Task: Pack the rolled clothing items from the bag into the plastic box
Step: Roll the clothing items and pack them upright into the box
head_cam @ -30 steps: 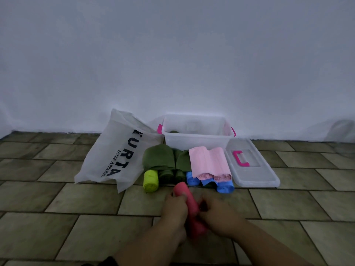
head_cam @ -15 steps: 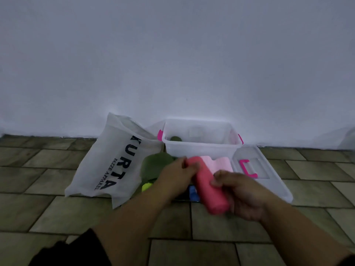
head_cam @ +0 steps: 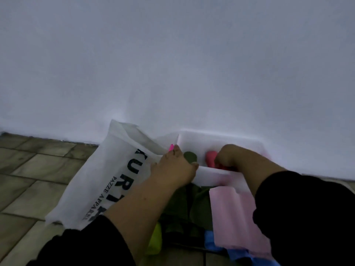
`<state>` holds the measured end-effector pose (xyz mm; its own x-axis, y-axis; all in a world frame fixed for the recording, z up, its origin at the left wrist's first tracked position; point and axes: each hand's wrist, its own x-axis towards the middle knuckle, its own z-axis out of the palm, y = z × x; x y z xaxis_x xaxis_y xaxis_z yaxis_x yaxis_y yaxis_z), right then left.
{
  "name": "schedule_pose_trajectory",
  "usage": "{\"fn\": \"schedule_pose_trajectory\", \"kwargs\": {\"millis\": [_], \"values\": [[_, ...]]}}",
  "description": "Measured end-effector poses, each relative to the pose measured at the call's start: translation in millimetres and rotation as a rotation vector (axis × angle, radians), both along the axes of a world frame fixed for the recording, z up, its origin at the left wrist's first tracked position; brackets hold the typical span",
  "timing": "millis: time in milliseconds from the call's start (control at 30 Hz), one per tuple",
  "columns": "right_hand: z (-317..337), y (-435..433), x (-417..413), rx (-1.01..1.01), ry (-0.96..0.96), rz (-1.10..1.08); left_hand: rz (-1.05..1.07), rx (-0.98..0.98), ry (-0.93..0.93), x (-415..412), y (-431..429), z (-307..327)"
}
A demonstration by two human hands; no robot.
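The person's right hand [head_cam: 228, 157] reaches down inside the plastic box [head_cam: 215, 175], which stands on the tiled floor [head_cam: 28, 169] against the white wall [head_cam: 172, 64]. Its fingers [head_cam: 221, 160] are curled round the coral-pink roll [head_cam: 211, 157], whose upper end rises above the near rim. A dark green roll [head_cam: 190, 156] stands in the box just left of it. The left hand [head_cam: 172, 167] sits on the box's near left corner beside the pink latch [head_cam: 171, 147], thumb over the front rim; through the blur it seems to clasp that corner. The white bag [head_cam: 115, 169] printed with dark letters lies just left of the box. In front of the box, between the black sleeves, lie pale pink rolls [head_cam: 236, 217], blue rolls [head_cam: 238, 253], olive green rolls [head_cam: 182, 204] and a lime roll [head_cam: 155, 239].
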<state>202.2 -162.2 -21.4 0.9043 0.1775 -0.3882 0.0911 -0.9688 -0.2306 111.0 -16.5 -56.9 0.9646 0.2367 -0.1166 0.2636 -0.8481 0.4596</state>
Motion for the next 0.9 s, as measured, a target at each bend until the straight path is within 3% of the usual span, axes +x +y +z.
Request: {"fn": "schedule_pose_trajectory", "kwargs": {"millis": [133,267,433,600,667,767,833,900], "values": [[-18.0,22.1,13.9,-0.011,0.155,0.152,-0.012,0.049,0.006,-1.0,2.1,0.3],[-28.7,22.6,32.1,0.015,0.225,0.143,-0.011,0.062,0.007,-1.6,1.4,2.1],[-34.7,21.4,37.4,-0.129,0.181,0.238,-0.005,0.066,0.031,0.9,0.9,1.6],[-18.7,16.9,29.4,-0.219,0.293,0.356,0.022,0.057,0.067,3.3,1.7,1.2],[0.8,5.9,16.9,-0.013,0.168,0.299,0.035,0.058,0.066,1.3,1.7,3.6],[30.3,-35.8,-18.7,0.495,-0.247,0.019,0.028,0.062,-0.042,-12.2,-3.9,11.4],[34.3,-71.2,-51.3,0.499,-0.355,-0.052,0.003,0.093,-0.201,-41.4,-7.2,11.3],[20.4,-101.4,-83.4,0.313,-0.245,-0.069,-0.072,0.066,-0.332,-86.2,-15.8,1.2]]}}
